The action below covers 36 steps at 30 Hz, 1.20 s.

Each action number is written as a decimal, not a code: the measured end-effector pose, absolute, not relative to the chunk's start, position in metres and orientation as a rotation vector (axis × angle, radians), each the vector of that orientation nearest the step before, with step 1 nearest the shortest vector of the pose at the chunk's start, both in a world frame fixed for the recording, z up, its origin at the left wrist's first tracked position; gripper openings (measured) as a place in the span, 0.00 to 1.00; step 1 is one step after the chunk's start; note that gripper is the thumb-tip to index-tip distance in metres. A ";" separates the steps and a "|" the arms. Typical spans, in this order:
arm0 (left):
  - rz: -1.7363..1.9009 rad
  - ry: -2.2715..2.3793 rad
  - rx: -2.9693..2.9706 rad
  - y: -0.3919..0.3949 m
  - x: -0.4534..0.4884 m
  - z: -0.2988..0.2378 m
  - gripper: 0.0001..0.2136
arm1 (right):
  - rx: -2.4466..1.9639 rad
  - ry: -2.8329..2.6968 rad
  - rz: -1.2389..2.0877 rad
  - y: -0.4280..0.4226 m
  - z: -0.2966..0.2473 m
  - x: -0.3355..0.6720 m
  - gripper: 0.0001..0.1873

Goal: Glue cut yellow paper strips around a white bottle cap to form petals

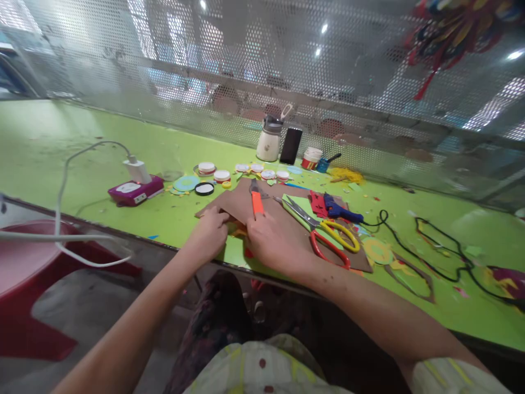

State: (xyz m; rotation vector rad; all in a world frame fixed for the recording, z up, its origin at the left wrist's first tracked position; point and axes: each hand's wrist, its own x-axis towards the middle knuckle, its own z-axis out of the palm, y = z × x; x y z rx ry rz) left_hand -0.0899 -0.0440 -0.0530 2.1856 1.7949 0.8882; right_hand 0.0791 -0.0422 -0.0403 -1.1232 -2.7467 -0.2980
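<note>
A: Surface, room?
B: Green table [53, 148], littered with paper scraps. Perforated metal screen [184, 82] along the far side, ornament [463, 27] hanging upper right. Red stool [24, 257] at left.
A: Workpiece?
B: Cardboard [281, 218], near edge of the table, centre. Orange cutter [257, 202] on top.
A: Fingers?
B: Left hand [210, 232]: curled at the cardboard's left part. Right hand [268, 241]: bunched right at the cutter's near end. Can't tell for either whether gripping or just resting.
A: In the way?
B: Scissors [314, 222] on the cardboard, right of the right hand. Glue gun [340, 210] just beyond, black cord [455, 280] off to the right. Behind the cardboard: white lids [207, 168], then jug [268, 139], upright phone [291, 146], red-white pot [312, 157]. At left: purple socket block [135, 191], charger [137, 171] plugged in, white cable [60, 197] looping past the table's edge.
</note>
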 end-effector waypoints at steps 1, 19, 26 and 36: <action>0.881 1.784 2.181 -0.043 -0.090 -0.052 0.16 | -1.105 -2.767 -0.294 -0.042 -0.039 0.079 0.06; 0.757 1.950 2.194 -0.079 -0.080 -0.050 0.15 | -1.218 -2.657 -0.266 -0.052 -0.031 0.089 0.07; 0.537 2.114 2.372 -0.086 -0.064 -0.049 0.23 | -1.338 -2.493 -0.162 -0.044 -0.040 0.090 0.09; 0.467 2.075 2.441 -0.075 -0.061 -0.053 0.23 | -1.374 -2.345 0.122 -0.028 -0.038 0.098 0.10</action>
